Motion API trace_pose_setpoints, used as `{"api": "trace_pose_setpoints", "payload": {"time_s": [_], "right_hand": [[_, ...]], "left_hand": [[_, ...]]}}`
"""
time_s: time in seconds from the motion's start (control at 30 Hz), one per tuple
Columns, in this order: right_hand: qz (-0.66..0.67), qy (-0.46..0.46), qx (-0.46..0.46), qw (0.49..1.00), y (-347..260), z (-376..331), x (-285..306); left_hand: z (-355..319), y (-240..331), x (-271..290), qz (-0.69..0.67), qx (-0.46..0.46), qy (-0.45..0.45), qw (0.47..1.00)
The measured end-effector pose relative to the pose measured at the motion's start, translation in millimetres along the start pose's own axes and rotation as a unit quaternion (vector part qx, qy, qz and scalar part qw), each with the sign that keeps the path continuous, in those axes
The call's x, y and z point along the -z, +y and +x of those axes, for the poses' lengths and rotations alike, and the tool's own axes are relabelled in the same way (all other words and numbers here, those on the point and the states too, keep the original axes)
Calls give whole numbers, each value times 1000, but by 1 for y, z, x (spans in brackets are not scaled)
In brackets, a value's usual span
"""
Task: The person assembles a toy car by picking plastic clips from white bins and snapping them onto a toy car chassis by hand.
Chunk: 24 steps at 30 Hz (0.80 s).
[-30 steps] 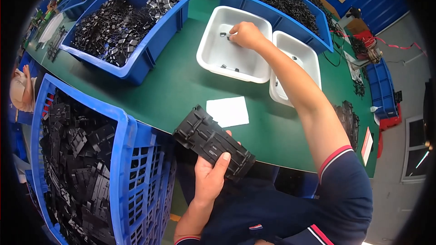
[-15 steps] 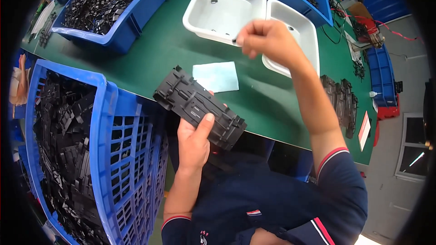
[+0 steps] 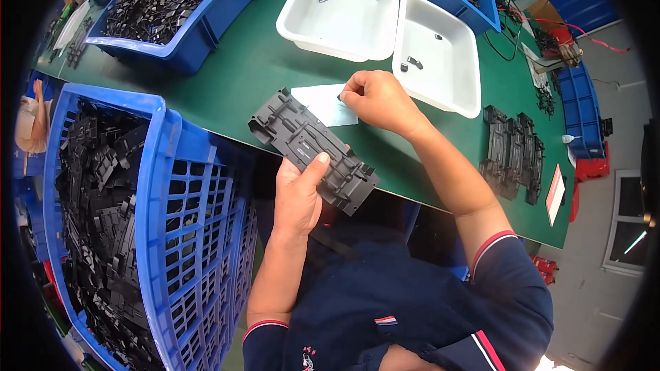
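Observation:
My left hand [image 3: 300, 189] grips a black moulded plastic part [image 3: 313, 148], long and ribbed, its thumb pressed on the upper face. The part is tilted, its far end up and to the left, over the table's front edge. Just above it, to the right, my right hand [image 3: 379, 102] is closed in a pinch on a small dark piece, mostly hidden by the fingertips. A pale cloth or sheet [image 3: 313, 99] lies beneath the right fingertips. Two white trays [image 3: 344, 24] [image 3: 440, 45] behind the hands hold a few small black pieces [image 3: 414, 63].
A blue crate [image 3: 155, 185] full of black plastic parts stands at the left. Blue bins [image 3: 192, 55] with small black pieces sit at the back. Several finished-looking black parts [image 3: 512, 154] lie at the right on the green table [image 3: 254, 34]. Another person's arm [image 3: 38, 113] shows far left.
My right hand has come down and left from over the white trays to the black part, still pinching. The right tray's pieces are uncovered. The left hand and part shifted slightly.

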State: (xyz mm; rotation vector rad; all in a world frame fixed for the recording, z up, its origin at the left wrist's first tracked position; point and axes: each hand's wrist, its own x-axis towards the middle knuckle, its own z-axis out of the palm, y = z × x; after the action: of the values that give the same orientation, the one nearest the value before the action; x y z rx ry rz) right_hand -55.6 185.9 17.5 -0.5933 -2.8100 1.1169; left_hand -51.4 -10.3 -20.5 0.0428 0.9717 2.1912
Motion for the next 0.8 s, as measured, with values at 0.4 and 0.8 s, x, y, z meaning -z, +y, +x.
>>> {"api": "trace_pose_setpoints", "payload": {"time_s": [0.4, 0.8], "right_hand": [[-75, 25, 35, 996, -8, -3, -1], [1, 178, 499, 848, -30, -77, -16]], "left_hand": [[2, 2, 5, -16, 8, -12, 1000], [-21, -9, -11, 170, -92, -48, 980]]}}
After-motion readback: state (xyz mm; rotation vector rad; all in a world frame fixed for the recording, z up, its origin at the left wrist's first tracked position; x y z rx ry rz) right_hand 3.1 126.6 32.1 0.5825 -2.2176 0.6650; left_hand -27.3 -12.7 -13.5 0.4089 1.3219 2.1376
